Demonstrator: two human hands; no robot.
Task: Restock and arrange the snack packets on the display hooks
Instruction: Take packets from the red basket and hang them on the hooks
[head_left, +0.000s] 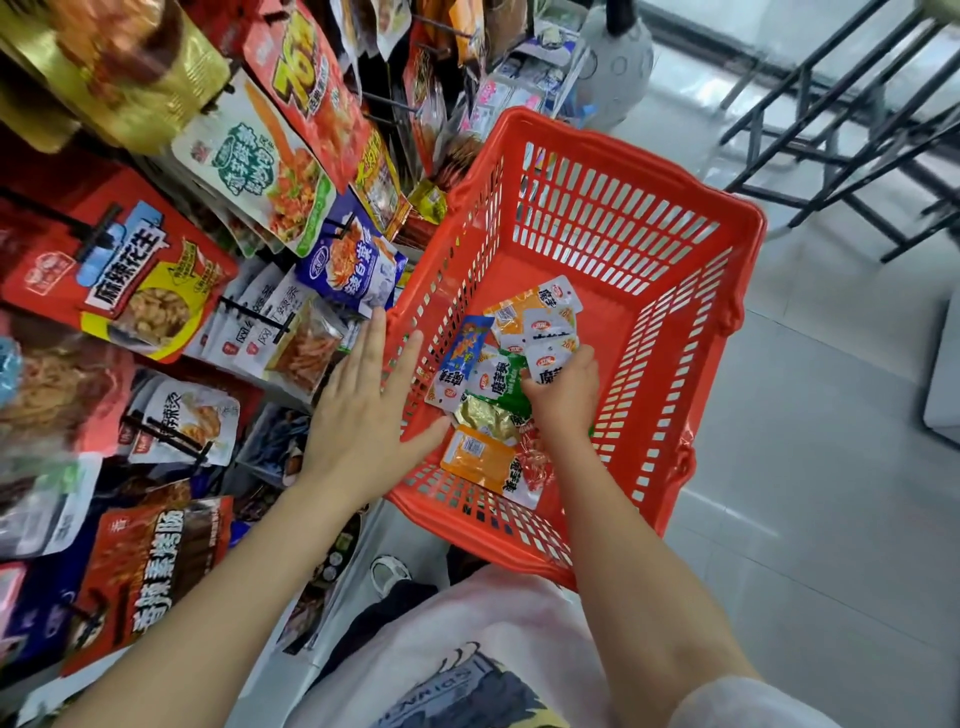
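Observation:
A red plastic basket (675, 249) stands on the floor beside the display rack. Several small snack packets (498, 374) lie on its bottom: white, orange, green, blue and gold ones. My right hand (563, 395) reaches down into the basket and grips a small white packet (550, 358) among them. My left hand (363, 410) is spread flat, fingers straight, against the basket's left rim, holding nothing. On the left, larger snack bags hang from black display hooks (96, 236), among them a red peanut bag (119, 280) and a blue bag (348, 265).
The rack of hanging bags (156, 566) fills the whole left side, close to my left arm. Black metal frames (857, 119) stand on the pale tiled floor at the upper right. A grey round object (615, 67) sits behind the basket.

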